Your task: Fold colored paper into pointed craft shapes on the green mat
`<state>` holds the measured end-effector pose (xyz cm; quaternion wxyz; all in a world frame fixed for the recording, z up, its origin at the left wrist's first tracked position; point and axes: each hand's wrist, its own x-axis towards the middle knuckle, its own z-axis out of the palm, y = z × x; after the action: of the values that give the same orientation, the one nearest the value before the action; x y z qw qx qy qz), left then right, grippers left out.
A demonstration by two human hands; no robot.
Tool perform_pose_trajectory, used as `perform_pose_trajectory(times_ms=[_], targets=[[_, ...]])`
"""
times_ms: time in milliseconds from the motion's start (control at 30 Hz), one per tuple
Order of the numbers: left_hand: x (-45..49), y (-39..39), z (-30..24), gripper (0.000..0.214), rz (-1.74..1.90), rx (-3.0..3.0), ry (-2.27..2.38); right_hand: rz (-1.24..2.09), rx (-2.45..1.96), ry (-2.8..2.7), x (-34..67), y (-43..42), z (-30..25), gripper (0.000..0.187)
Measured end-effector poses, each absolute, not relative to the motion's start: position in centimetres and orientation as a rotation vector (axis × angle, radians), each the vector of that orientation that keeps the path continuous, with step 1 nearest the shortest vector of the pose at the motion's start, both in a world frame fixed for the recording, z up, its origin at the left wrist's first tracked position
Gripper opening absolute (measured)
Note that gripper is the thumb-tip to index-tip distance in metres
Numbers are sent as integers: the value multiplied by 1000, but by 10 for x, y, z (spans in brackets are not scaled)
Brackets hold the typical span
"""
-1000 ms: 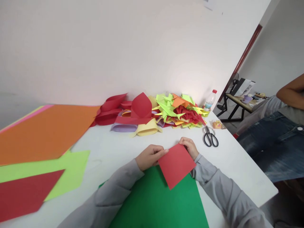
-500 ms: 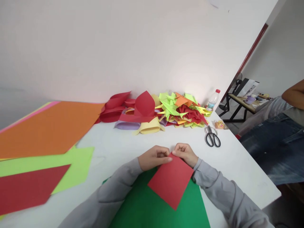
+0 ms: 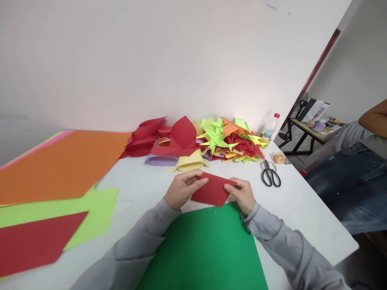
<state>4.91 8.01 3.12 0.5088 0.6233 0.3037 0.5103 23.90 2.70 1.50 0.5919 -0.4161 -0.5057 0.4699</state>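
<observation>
A small red sheet of paper [image 3: 211,190] is raised a little off the table, tilted, between my two hands. My left hand [image 3: 184,187] pinches its upper left corner between thumb and fingers. At the right corner, my right hand [image 3: 242,194] grips it the same way, thumb on the near face. The fingers behind the paper are partly hidden. Below lies a large green sheet [image 3: 208,249], flat on the table and partly covered by my left sleeve.
Large orange [image 3: 66,167], lime [image 3: 93,221] and dark red sheets [image 3: 39,241] lie at left. Folded paper shapes [image 3: 223,139] pile along the wall. Black-handled scissors [image 3: 271,175], a small packet [image 3: 279,158] and a bottle [image 3: 270,128] are at right. Beyond the table edge is a person [image 3: 356,177].
The red sheet has moved up and away from over the green sheet and now looks shorter. My hands have moved apart, from one shared corner to opposite sides.
</observation>
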Motion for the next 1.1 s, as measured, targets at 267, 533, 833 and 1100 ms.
perform_pose_trajectory(times_ms=[267, 533, 833, 1100], targets=[[47, 77, 41, 19, 1256, 1574, 680, 700, -943, -1477, 233, 17, 20, 16], [44, 83, 29, 17, 1273, 1528, 668, 728, -928, -1510, 234, 14, 19, 24], [45, 82, 27, 18, 1271, 1469, 685, 752, -942, -1498, 234, 13, 19, 29], [50, 74, 37, 22, 1260, 1444, 725, 764, -953, -1505, 232, 12, 20, 28]])
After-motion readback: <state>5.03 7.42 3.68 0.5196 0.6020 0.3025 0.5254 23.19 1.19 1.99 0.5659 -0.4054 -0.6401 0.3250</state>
